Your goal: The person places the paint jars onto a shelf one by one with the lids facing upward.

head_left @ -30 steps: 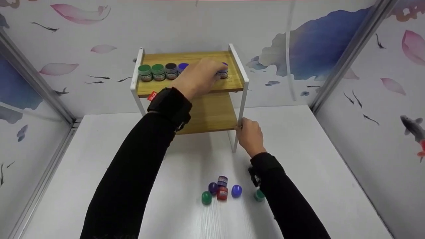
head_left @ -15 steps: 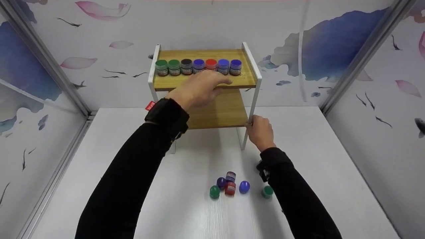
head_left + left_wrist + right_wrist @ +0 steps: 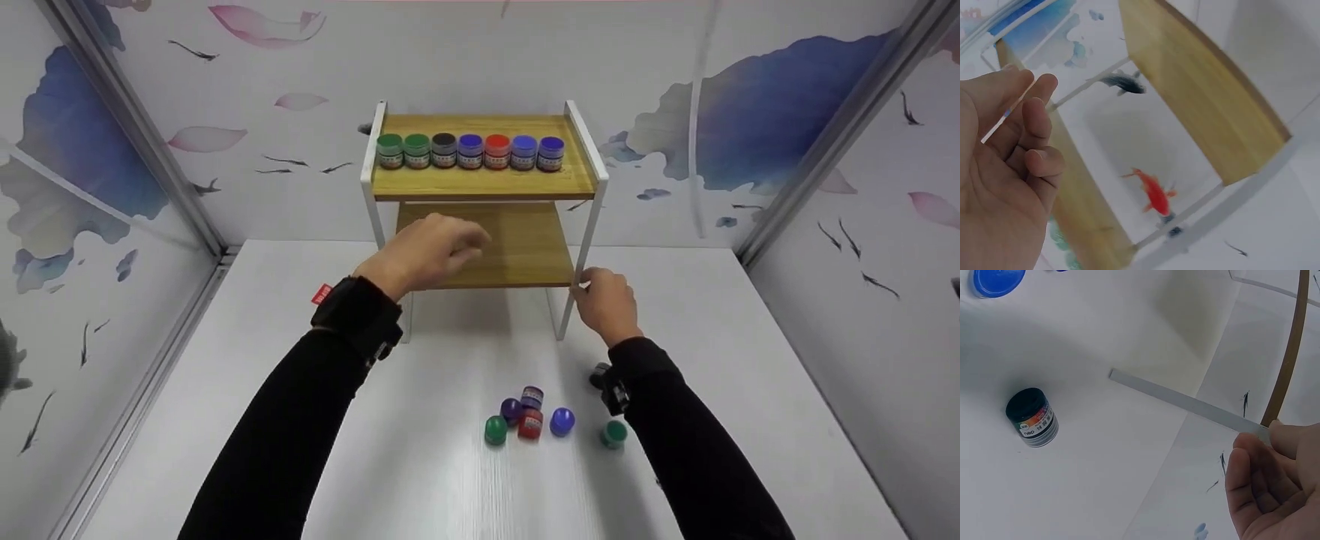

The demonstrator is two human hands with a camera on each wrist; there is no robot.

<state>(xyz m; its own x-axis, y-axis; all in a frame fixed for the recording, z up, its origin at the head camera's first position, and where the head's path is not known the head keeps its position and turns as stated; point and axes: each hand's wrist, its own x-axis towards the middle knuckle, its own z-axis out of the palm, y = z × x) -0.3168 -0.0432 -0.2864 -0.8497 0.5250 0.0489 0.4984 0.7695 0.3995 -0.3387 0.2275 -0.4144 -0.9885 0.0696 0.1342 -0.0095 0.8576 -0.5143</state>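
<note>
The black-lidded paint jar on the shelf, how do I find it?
Look at the wooden shelf rack by the back wall. Seven small paint jars line its top shelf; the black-lidded jar is third from the left, between a green lid and a blue one.

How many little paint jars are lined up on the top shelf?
7. On the top shelf, left to right: green, green, black, blue, red, blue, purple-blue.

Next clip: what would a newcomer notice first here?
A row of seven small paint jars lines the top of a wooden two-tier shelf. The right hand grips the shelf's front right leg, the left hand hangs empty before the lower tier, and more loose jars cluster on the white table.
</note>
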